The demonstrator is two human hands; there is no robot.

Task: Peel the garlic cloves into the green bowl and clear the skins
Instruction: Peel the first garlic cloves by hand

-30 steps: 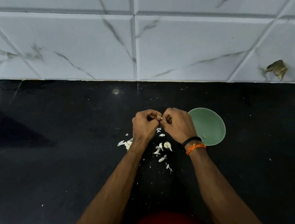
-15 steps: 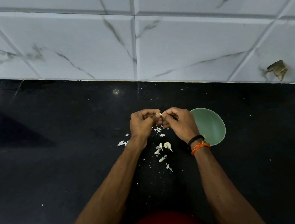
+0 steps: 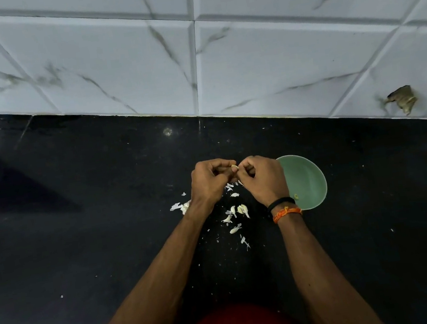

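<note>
Near edge: the black tabletop ends just under the forearms at 6 o'clock; a red garment fills the bottom middle, so there is little room to draw back that way.
Skins: a loose scatter of white garlic skins lies on the tabletop between the two wrists, with a further clump at 9 o'clock of the left wrist. None cleared yet, by my judgement.
Left hand: fingers curled, pinching one end of the garlic clove.
Right hand: fingers curled, pinching the other end of the same clove; the two hands meet knuckle to knuckle above the tabletop.
Clove: held between both hands, too small to tell how much skin is left on it.
Green bowl: just beside the right hand at 3 o'clock, on the tabletop; one small pale bit shows inside near its lower rim, the rest looks bare.
Progress: peeling appears under way; clearing the skins remains.
Open room: wide bare tabletop at 9 o'clock and 3 o'clock.
Far edge: the tiled wall closes the tabletop at 12 o'clock.
</note>
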